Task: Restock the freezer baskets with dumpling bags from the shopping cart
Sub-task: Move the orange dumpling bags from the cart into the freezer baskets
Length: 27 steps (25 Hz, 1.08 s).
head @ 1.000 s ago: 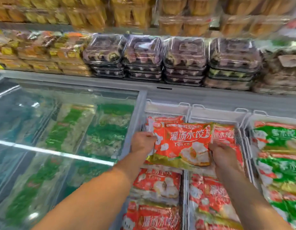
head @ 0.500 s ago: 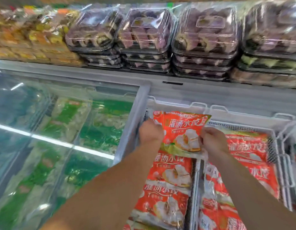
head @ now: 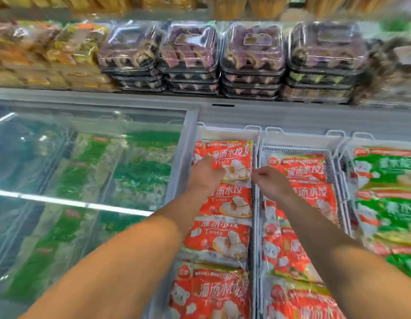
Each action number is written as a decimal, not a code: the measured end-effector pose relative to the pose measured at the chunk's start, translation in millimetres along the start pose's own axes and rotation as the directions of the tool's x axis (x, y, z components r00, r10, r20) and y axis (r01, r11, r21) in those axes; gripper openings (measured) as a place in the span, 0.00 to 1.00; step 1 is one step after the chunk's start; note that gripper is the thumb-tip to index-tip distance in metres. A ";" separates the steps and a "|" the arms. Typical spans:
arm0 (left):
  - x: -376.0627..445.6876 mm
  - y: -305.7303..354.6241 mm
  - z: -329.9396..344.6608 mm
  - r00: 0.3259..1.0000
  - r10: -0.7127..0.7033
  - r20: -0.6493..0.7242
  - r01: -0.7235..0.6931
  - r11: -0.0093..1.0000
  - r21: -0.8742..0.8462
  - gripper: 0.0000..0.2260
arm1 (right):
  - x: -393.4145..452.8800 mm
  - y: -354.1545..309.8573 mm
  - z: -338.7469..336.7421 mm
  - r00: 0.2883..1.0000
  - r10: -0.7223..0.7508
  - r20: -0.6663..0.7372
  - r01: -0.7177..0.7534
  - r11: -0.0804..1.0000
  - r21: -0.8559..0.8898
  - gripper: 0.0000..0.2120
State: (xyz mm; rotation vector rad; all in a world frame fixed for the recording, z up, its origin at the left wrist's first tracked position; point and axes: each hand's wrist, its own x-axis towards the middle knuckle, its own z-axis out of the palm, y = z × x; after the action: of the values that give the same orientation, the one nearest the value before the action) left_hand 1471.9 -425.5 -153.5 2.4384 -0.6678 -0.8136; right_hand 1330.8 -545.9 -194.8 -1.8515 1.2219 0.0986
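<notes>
- Where the left hand rests, at the far end of the leftmost white wire freezer basket, lies the red-orange plastic dumpling bag with white lettering, face up on top of the row of like bags.
- Its long axis appears to run across the basket, left to right; the printed top edge points away from the person, toward the back wall of the freezer.
- That hand's grip sits on the bag's near-left part, fingers curled over it; whether it pinches the film or only presses is not clear.
- Just beside the bag's right edge, over the divider between baskets, the right hand has its fingertips drawn together, and I cannot tell if they hold the film.
- Both hands are about equally near; the left has the fuller contact.
- Judging by this, the bag is seated and only letting go remains.
</notes>
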 end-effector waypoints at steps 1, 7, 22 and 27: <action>-17.3 -1.7 -8.8 1.000 0.029 0.005 -0.029 1.000 0.005 0.17 | -19.6 -5.9 -2.0 0.999 -0.020 -0.034 0.020 1.000 -0.007 0.18; -133.3 -30.0 -52.2 0.975 0.198 0.098 -0.202 0.979 0.031 0.20 | -145.9 -30.5 5.2 0.982 -0.066 -0.180 0.068 0.998 0.004 0.15; -362.6 -123.4 -4.0 0.725 0.563 0.396 -0.601 0.799 -0.037 0.17 | -496.9 95.9 106.7 0.775 0.280 -0.567 -0.201 0.959 0.199 0.10; -440.8 -102.6 61.8 0.533 0.614 0.582 -0.734 0.678 -0.044 0.19 | -592.4 187.5 113.5 0.648 0.468 -0.601 -0.357 0.883 0.303 0.14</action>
State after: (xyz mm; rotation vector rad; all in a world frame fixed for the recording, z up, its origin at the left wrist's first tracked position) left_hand 1151.5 -109.7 -74.2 1.7677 -1.8778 -1.1341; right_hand 926.5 -73.1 -85.5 -1.4545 2.0824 -0.4415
